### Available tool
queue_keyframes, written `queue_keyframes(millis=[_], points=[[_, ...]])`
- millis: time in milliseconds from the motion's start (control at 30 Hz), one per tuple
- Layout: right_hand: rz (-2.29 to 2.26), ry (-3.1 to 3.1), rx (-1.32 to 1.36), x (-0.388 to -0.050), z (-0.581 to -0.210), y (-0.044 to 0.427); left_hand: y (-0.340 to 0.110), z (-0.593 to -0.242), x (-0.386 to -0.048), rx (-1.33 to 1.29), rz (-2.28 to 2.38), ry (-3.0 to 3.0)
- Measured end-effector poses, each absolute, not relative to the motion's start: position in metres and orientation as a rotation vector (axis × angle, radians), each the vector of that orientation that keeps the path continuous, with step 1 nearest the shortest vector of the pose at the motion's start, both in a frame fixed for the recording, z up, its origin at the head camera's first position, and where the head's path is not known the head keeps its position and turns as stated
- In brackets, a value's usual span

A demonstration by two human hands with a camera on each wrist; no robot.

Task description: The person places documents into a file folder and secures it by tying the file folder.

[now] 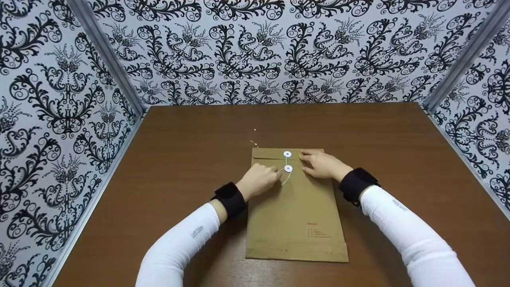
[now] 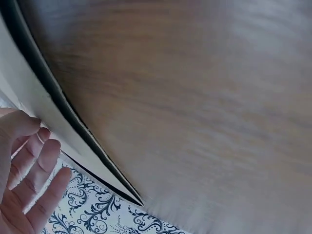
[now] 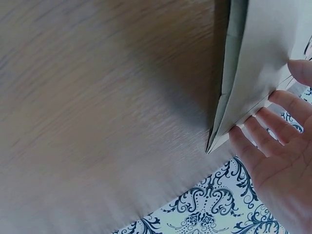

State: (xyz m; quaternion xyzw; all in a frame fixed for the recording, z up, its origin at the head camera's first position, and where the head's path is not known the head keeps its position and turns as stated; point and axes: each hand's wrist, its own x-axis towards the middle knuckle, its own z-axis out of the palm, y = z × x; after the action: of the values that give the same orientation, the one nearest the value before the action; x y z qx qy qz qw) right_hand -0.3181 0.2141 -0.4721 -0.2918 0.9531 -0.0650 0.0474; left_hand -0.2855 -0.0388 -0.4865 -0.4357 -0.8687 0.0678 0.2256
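Note:
A brown paper document envelope (image 1: 293, 211) lies on the table, its flap folded down at the far end. Two white round buttons (image 1: 287, 154) sit one above the other, one on the flap and one just below, with a thin pale string (image 1: 286, 161) running between them. My left hand (image 1: 261, 181) pinches the string beside the lower button; in the left wrist view its thumb and index finger (image 2: 29, 124) meet. To the right of the buttons, my right hand (image 1: 322, 164) presses the flap and upper envelope with spread, fairly straight fingers (image 3: 263, 134).
The brown wooden table (image 1: 191, 135) is bounded by patterned black-and-white walls (image 1: 263, 52) at the back and sides. Small pale specks (image 1: 255, 142) lie just beyond the envelope's far left corner. Both wrists wear black bands (image 1: 230, 199).

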Motion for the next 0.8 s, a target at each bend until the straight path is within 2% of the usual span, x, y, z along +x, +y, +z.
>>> queue_keyframes(millis=[367, 800], points=[[-0.198, 2.925, -0.903, -0.320, -0.474, 0.214, -0.030, -0.485, -0.270, -0.878, 0.107, -2.513], [-0.209, 2.907, -0.882, -0.320, -0.473, 0.215, -0.018, -0.475, -0.267, -0.914, 0.079, -2.658]])
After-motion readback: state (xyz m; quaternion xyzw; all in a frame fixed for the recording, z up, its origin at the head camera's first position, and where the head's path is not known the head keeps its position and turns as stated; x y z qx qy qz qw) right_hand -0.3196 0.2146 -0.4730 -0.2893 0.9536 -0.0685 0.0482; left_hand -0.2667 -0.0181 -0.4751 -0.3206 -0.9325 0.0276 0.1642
